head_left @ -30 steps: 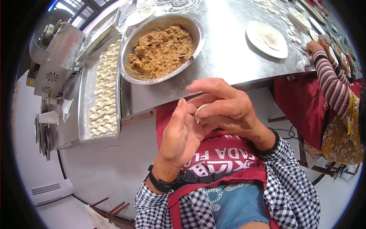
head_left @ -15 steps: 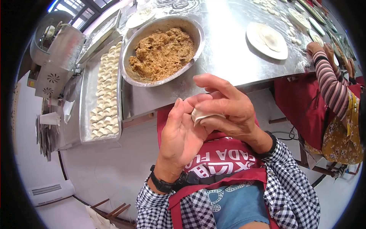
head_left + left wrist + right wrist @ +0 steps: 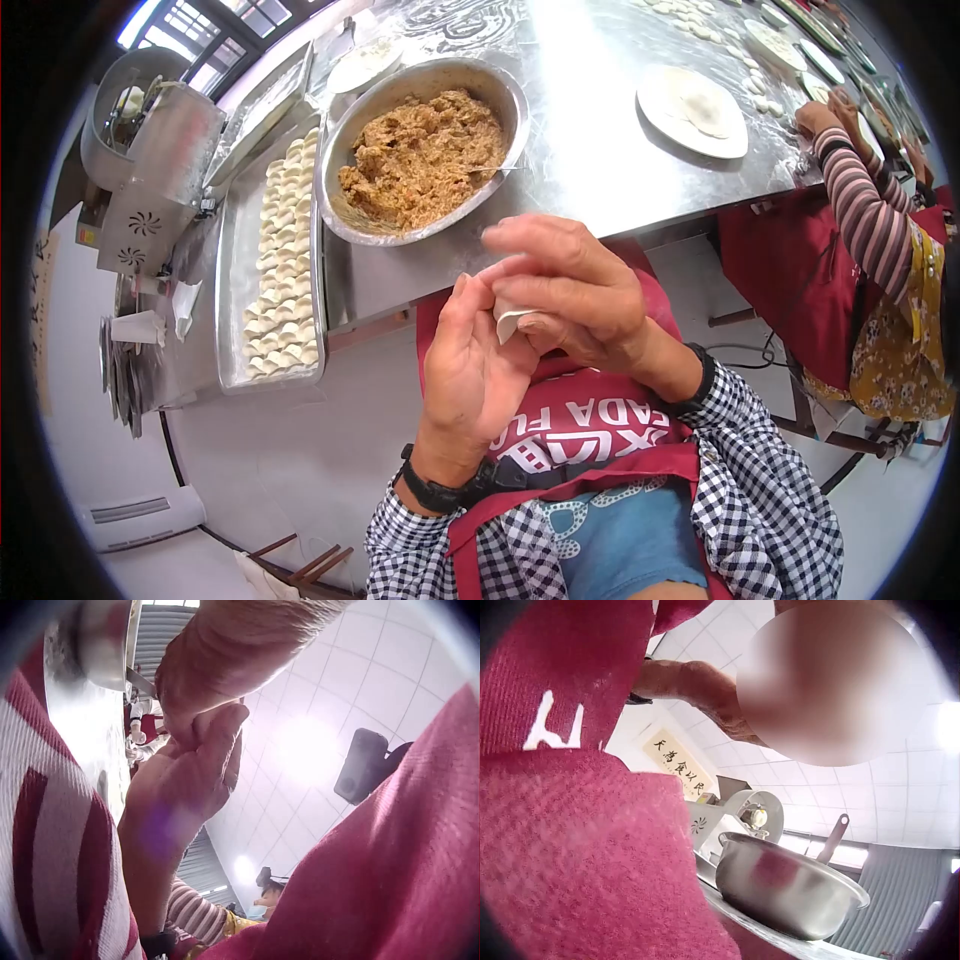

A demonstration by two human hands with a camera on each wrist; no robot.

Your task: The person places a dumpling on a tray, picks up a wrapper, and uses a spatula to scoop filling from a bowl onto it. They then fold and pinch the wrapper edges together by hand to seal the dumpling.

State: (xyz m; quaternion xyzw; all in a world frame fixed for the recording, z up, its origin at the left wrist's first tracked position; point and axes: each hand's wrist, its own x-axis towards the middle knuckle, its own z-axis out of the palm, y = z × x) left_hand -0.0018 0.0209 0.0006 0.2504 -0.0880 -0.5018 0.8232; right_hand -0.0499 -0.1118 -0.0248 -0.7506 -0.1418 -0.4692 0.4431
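A pale, folded dumpling is between the two hands, in front of the apron. My right hand pinches its dough between thumb and fingers, covering most of it. The left hand lies palm up beneath and beside it, thumb raised, its fingers extending behind the right hand's fingertips. In the left wrist view, the left hand comes down from above and overlaps the right hand; the dumpling is hidden there. A large blur covers the upper part of the right wrist view, above the left forearm.
Beyond the hands, a steel bowl of brown filling stands on the metal table. At left, a tray holds rows of dumplings. A plate carries round wrappers. Another person's striped sleeve shows at right.
The right hand's fingers have shifted on the dumpling, and its dough shows more than a second ago. The left palm stays under it. The table sits slightly lower in the head view.
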